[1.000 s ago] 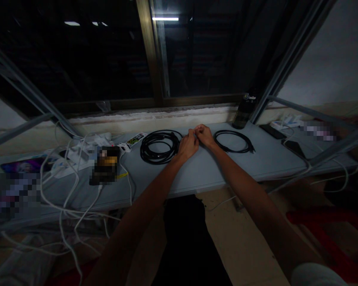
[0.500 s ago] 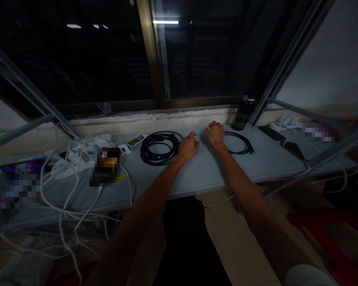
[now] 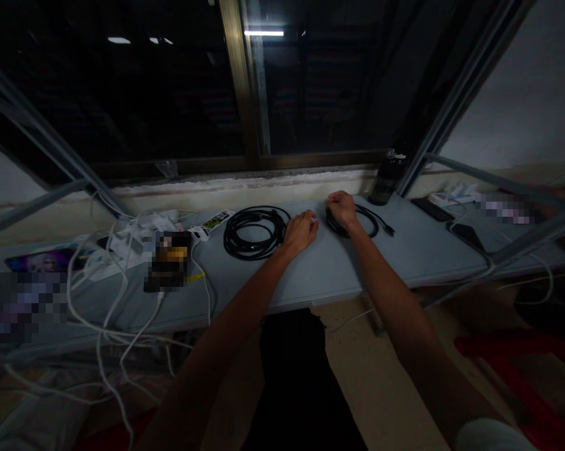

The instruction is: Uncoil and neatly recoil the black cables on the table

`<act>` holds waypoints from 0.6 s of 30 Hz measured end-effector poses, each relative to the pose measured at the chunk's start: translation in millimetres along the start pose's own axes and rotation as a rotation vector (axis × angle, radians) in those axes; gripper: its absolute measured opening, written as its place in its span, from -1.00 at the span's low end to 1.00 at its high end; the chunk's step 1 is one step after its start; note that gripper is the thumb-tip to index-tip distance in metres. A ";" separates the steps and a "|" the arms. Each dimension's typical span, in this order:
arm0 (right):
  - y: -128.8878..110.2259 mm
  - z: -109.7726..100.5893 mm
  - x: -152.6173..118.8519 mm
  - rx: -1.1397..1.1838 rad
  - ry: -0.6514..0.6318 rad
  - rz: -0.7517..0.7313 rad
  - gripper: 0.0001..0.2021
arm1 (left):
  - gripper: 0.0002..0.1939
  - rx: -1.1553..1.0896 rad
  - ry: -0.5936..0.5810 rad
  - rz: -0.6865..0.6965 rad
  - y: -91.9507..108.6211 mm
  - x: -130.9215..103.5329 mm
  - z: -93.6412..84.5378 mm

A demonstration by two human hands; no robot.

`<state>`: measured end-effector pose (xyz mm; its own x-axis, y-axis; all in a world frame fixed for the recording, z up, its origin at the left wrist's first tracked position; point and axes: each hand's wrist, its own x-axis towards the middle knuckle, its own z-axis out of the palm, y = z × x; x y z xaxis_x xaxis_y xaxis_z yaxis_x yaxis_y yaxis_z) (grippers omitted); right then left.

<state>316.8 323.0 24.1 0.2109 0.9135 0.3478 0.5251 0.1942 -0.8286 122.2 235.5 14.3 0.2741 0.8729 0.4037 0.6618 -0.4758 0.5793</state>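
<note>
Grey desk (image 3: 329,269) beneath dark window (image 3: 311,94).

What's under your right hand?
Part of the smaller black cable coil: its loops poke out on both sides of the right hand. I can't see what the palm and fingers cover.

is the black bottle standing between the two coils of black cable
No, the black bottle stands beyond the right-hand coil, near the metal frame, with the larger coil farther left.
</note>
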 end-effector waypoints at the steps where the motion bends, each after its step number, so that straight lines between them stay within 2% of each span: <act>1: -4.6 2.9 -1.0 0.072 -0.009 -0.033 -0.75 | -0.84 -0.027 0.008 0.003 -0.3 1.5 1.2; 6: -23.9 11.9 -9.6 0.396 -0.079 -0.223 -0.62 | -0.68 -0.201 0.111 -0.008 -2.8 11.4 5.9; 9: -28.3 11.6 -14.2 0.439 -0.087 -0.335 -0.59 | -0.66 -0.434 0.204 -0.011 -5.2 16.2 6.1; 11: -30.1 9.8 -18.0 0.347 -0.062 -0.417 -0.63 | -0.62 -0.580 0.182 0.012 -5.7 17.9 5.8; 14: -34.7 4.9 -25.2 0.076 -0.003 -0.539 -0.74 | -0.55 -0.683 0.096 0.035 -3.6 18.0 4.9; 18: -43.4 -11.5 -31.3 -0.241 0.094 -0.572 -0.79 | -0.51 -0.782 0.011 0.069 3.4 15.2 0.9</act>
<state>296.9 281.9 54.3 -0.0926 0.6519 0.7526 0.7452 0.5467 -0.3818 129.2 247.3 21.9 0.2869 0.8394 0.4616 -0.0412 -0.4706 0.8814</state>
